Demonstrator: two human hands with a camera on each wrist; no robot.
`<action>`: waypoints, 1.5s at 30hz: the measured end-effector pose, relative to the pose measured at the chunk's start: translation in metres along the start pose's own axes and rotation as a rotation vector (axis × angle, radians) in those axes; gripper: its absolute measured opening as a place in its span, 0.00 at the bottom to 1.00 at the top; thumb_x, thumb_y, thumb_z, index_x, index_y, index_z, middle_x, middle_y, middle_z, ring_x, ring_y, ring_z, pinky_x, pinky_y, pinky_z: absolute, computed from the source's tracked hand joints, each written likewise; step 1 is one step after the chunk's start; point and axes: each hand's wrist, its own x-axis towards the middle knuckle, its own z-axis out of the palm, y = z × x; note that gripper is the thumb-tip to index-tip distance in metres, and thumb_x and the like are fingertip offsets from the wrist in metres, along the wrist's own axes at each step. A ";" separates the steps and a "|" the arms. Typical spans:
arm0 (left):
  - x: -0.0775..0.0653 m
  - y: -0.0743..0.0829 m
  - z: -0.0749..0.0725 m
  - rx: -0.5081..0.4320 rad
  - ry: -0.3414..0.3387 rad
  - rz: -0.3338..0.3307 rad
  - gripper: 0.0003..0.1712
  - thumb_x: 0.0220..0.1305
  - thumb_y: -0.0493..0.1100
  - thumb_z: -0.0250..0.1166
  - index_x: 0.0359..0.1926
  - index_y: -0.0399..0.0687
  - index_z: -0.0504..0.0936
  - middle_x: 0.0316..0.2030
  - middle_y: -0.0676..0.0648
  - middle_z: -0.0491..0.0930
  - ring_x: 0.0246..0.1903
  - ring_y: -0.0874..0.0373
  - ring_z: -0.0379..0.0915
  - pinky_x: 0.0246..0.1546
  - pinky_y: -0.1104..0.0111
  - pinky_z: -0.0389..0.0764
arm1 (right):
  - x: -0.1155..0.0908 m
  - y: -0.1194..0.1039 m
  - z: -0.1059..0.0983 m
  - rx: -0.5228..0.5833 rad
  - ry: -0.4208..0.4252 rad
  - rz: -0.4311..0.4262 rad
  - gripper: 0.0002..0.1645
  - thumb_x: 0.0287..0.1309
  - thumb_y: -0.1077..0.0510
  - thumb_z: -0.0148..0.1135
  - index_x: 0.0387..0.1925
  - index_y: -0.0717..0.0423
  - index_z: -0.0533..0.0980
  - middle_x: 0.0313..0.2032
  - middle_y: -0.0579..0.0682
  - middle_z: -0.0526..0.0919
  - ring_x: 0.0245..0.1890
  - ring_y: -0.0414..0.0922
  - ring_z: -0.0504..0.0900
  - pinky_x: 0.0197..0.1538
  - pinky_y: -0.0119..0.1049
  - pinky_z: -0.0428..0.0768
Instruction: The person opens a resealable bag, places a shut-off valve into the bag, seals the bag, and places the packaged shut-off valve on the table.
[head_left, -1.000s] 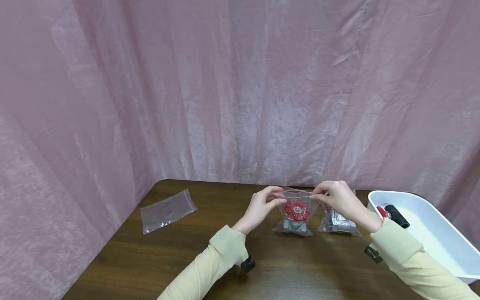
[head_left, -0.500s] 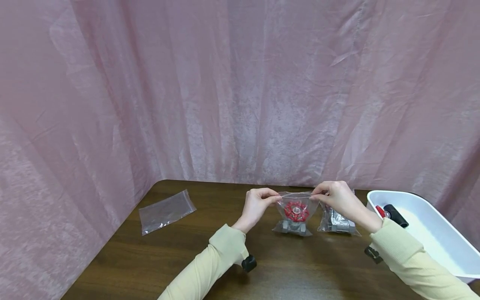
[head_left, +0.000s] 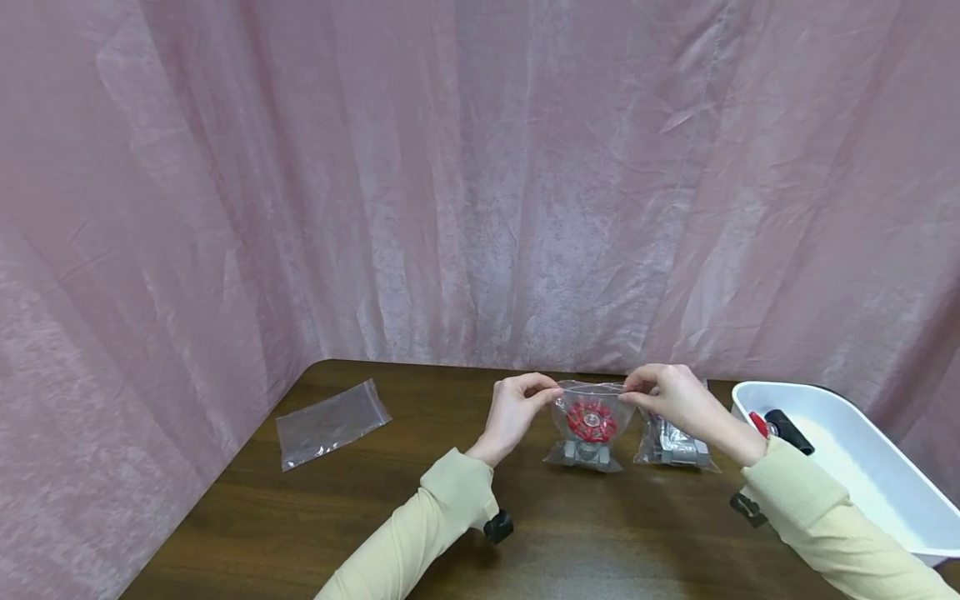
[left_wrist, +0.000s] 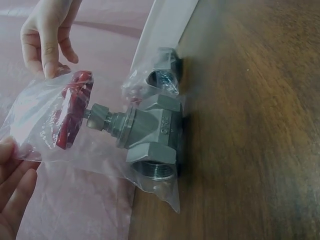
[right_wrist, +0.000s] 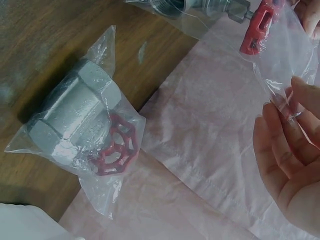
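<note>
A metal valve (left_wrist: 147, 125) with a red handwheel (head_left: 592, 422) stands upright on the table inside a clear zip bag (head_left: 562, 417). My left hand (head_left: 512, 414) pinches the bag's top edge at its left corner between thumb and fingers. At the opposite corner my right hand (head_left: 675, 404) pinches the same edge, as the right wrist view also shows. Between the hands the top edge is stretched above the handwheel. Just to the right, partly behind my right hand, lies a second bagged valve (right_wrist: 80, 110), also with a red handwheel.
A flat clear zip bag (head_left: 333, 423) lies at the left of the wooden table (head_left: 360, 517). On the right stands a white bin (head_left: 862, 467) with a black-and-red fitting (head_left: 789, 432) in it. A pink curtain (head_left: 480, 183) hangs behind the table.
My left hand has shifted from the bag's open mouth to a pinch on its left corner. The mouth, spread apart earlier, is now drawn flatter. My right hand keeps its pinch.
</note>
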 end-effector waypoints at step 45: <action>0.013 -0.040 0.001 0.085 -0.033 0.094 0.04 0.56 0.36 0.64 0.29 0.40 0.83 0.25 0.51 0.81 0.24 0.51 0.76 0.24 0.73 0.74 | 0.033 -0.027 0.039 -0.007 0.064 -0.134 0.04 0.44 0.64 0.69 0.23 0.55 0.80 0.23 0.42 0.79 0.22 0.36 0.74 0.26 0.33 0.73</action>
